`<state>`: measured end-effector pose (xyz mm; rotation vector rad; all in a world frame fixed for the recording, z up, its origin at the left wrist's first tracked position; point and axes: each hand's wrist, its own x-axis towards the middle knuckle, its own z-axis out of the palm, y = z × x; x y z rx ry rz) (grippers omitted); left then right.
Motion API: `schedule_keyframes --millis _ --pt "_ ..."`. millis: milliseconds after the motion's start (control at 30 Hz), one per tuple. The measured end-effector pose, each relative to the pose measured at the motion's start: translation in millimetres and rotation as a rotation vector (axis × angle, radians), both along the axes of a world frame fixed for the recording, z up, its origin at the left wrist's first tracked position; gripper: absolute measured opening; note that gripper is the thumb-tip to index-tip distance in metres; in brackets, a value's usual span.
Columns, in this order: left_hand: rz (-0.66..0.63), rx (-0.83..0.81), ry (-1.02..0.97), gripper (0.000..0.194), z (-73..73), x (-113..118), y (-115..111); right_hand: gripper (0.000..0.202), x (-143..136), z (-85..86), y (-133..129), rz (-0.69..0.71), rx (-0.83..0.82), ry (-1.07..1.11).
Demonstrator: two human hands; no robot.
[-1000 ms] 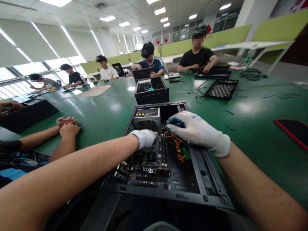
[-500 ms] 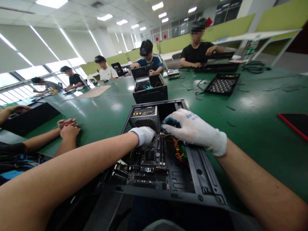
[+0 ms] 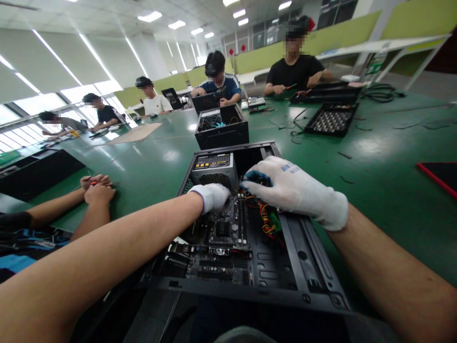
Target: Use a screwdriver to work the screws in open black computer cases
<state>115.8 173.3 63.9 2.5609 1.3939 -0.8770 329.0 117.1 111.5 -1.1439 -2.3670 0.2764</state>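
An open black computer case [image 3: 307, 257] lies in front of me, with a motherboard [image 3: 224, 228] and a grey power supply [image 3: 214, 169] inside. My left hand [image 3: 213, 197], in a white glove, reaches down over the board just below the power supply; its fingertips are hidden. My right hand [image 3: 276, 186], in a white glove with blue on the inside of the fingers, curls at the case's right side with thumb and fingers pinched. Dark cables beside its fingertips run into red and yellow wires [image 3: 264, 216]. What the pinch holds is too small to make out.
Beyond my case stands another open case [image 3: 223, 133]. A black tray [image 3: 332, 119] with small parts and a red-edged black object [image 3: 441, 176] lie to the right. At left, a person's clasped hands [image 3: 96, 186] rest near a black panel. Several people sit farther back.
The camera view has shifted slightly. My hands keep nearly the same places in the case. The person in black at the back right now has a hand on a small tool.
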Motion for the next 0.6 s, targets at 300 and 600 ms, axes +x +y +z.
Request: schedule_keyframes --millis 300,600 --pt "-0.017 0.006 0.023 0.053 -1.2 -0.7 0.7 0.039 -0.1 -2.8 1.5 -0.011 0.022 -0.014" --pt "-0.027 0.016 0.051 0.053 -1.4 0.5 0.7 0.040 0.2 -3.6 1.8 -0.002 0.028 -0.017"
